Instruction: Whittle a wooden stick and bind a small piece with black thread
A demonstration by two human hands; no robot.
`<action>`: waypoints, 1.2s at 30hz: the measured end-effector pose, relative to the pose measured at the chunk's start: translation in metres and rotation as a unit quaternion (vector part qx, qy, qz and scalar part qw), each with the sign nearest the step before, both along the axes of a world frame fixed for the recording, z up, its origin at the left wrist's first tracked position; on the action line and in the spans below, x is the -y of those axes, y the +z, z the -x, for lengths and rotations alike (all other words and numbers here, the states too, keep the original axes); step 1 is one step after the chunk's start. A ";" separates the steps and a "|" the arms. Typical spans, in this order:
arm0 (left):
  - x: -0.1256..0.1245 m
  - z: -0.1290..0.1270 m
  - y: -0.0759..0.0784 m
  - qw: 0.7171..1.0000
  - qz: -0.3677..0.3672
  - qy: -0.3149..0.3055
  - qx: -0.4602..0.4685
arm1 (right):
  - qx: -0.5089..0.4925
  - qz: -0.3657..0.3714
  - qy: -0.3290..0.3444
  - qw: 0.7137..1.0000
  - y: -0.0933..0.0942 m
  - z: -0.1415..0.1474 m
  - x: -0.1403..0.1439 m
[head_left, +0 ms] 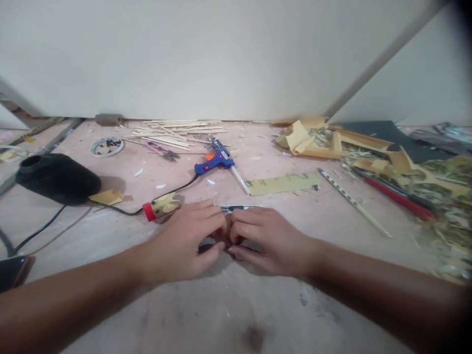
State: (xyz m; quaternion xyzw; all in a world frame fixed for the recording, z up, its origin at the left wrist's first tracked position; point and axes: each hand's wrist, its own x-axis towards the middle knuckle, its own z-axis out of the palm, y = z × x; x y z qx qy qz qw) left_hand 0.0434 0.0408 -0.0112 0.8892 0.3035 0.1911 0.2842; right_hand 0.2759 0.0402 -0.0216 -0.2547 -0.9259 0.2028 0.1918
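- Head view: pale, scuffed table (236, 314) against a plain white wall (221, 54).
- Left hand (184, 241) and right hand (269, 238) meet, fingers pinched on a thin strip (241, 208).
- Blue glue gun (217, 160) and wooden sticks (177, 133) lie behind.

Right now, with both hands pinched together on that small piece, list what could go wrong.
1. The left hand and right hand hide the small piece between their fingertips, so a slip in the grip would be hard to spot.
2. The blue glue gun lies just beyond the hands with its black cord running past the left hand; a snag could drag it, and its tip may be hot.
3. The thin metal strip sits right behind the fingers and might nick them.
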 end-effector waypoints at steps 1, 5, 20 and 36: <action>0.000 0.000 0.000 1.000 -0.002 -0.008 -0.010 | -0.004 0.006 -0.004 1.000 -0.001 0.000 0.000; 0.001 -0.001 -0.001 0.999 -0.019 -0.023 -0.040 | -0.012 0.004 -0.018 1.000 0.000 -0.001 -0.001; 0.011 -0.010 0.003 0.992 0.068 0.106 0.007 | -0.035 0.024 -0.077 0.996 -0.001 0.000 0.003; 0.018 -0.013 -0.001 0.936 0.220 0.180 0.206 | -0.175 -0.008 -0.103 0.979 0.006 0.003 0.006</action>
